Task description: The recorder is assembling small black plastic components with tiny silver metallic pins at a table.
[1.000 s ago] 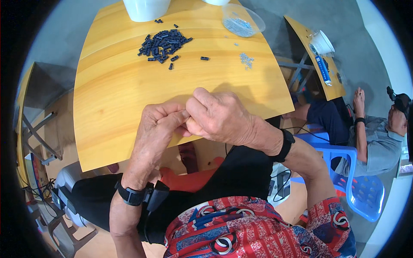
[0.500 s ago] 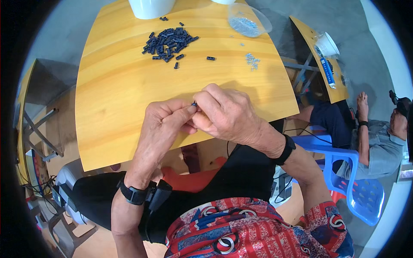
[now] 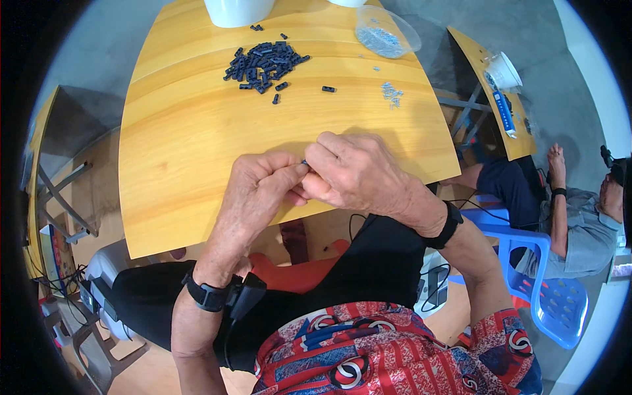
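My left hand (image 3: 266,184) and my right hand (image 3: 355,170) meet above the near part of the wooden table (image 3: 191,164). Between the left thumb and fingers a small black plastic piece (image 3: 305,162) shows only its tip. The right fingers are pinched together against it; anything they hold is hidden. Farther off lies a pile of small black plastic connector pieces (image 3: 263,64). One loose black piece (image 3: 328,89) rests to the right of the pile, and a scatter of small silvery screws (image 3: 392,94) lies beyond it.
A clear round tub (image 3: 383,41) of silvery bits stands at the far right of the table, and a white bucket (image 3: 238,10) at the far edge. To the right are a blue plastic chair (image 3: 559,309) and a seated person (image 3: 579,224) by another table (image 3: 520,141).
The view has shifted slightly, so the table's contents appear a little to the right. My hands stay pinched together, and less of the black piece shows between them.
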### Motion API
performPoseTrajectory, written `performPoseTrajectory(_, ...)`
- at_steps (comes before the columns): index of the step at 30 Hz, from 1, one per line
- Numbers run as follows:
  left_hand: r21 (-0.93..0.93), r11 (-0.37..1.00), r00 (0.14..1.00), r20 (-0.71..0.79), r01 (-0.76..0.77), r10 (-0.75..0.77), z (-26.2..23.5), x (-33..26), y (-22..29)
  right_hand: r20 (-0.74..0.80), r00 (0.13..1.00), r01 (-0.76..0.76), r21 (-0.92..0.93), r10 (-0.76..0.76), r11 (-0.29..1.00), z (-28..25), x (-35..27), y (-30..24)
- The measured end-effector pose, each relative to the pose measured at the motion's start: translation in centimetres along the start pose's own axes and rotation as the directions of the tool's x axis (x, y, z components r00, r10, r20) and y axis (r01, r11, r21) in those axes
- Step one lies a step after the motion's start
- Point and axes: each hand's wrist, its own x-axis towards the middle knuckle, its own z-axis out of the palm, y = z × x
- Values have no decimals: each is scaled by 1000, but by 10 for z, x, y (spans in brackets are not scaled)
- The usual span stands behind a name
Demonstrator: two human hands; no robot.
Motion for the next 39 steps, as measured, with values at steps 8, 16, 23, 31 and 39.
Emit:
performPoseTrajectory(8, -23, 997, 996, 49, 76, -75, -1, -3, 3, 93, 993, 85, -121, -74, 989, -2, -1, -11)
performPoseTrajectory(16, -2, 998, 996, 53, 67, -66, -2, 0, -2, 130, 991, 52, -184, -28, 982, 4, -6, -19)
performPoseTrajectory(23, 53, 996, 997, 29, 72, -73, -1, 2, -2, 79, 996, 54, -190, -40, 980, 6, -7, -20)
performPoseTrajectory(31, -50, 998, 997, 58, 45, -42, -6, 3, -4, 74, 996, 68, -133, -58, 989, -5, -3, -17)
performPoseTrajectory(39, -151, 988, 999, 38, 35, -29, -3, 0, -5, -88, 957, -273, 64, 278, 960, -6, -11, -16)
